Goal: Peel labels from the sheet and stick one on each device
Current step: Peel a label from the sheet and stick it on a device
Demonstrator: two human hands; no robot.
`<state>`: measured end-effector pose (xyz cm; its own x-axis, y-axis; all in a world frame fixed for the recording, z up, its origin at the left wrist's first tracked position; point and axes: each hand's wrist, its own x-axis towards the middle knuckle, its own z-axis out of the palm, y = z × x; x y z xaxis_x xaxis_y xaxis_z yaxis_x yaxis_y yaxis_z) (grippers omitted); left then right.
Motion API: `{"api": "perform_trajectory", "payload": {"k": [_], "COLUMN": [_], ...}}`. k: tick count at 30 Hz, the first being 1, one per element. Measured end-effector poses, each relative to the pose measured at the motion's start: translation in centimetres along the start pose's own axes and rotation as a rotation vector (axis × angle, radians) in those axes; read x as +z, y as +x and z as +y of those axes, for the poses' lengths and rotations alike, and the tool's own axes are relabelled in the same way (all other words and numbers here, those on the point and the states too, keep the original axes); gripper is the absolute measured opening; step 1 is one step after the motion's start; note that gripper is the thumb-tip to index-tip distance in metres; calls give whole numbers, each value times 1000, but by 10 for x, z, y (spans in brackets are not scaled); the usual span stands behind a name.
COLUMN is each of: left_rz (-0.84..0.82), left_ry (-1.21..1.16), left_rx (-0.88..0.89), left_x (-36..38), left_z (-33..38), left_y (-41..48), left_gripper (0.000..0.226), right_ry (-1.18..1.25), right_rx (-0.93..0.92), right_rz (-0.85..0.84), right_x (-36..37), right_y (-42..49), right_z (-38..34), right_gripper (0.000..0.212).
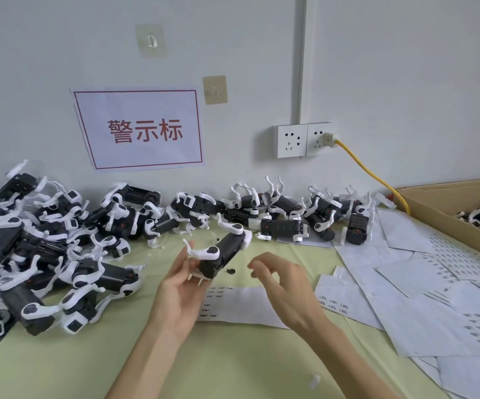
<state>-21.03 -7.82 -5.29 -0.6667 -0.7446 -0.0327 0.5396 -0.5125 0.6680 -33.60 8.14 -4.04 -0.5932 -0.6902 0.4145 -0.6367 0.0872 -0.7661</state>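
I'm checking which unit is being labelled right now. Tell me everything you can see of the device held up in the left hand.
The device is a black, plastic-looking block with white curved arms and a white pod with a dark oval face. It is lifted off the green table, tilted, its far end higher. The left hand grips its near end from below. The right hand hovers beside it, apart. No label shows on it.
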Motion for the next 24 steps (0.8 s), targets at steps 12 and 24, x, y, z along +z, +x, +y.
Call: {"api": "perform_trajectory", "payload": {"k": [12,24], "left_rz": [-185,-235], "left_ry": [382,766], "left_rx": [74,109], "left_x": [19,30], "left_z": [-14,-20], "left_y": [-23,-33], "left_gripper": [21,68], "right_ry": [559,102], "right_rx": [124,-256], "right_rz": [-40,48], "right_x": [11,8], "right_y": [-4,-3], "right_z": [-13,-4], "right_gripper": [31,39]}}
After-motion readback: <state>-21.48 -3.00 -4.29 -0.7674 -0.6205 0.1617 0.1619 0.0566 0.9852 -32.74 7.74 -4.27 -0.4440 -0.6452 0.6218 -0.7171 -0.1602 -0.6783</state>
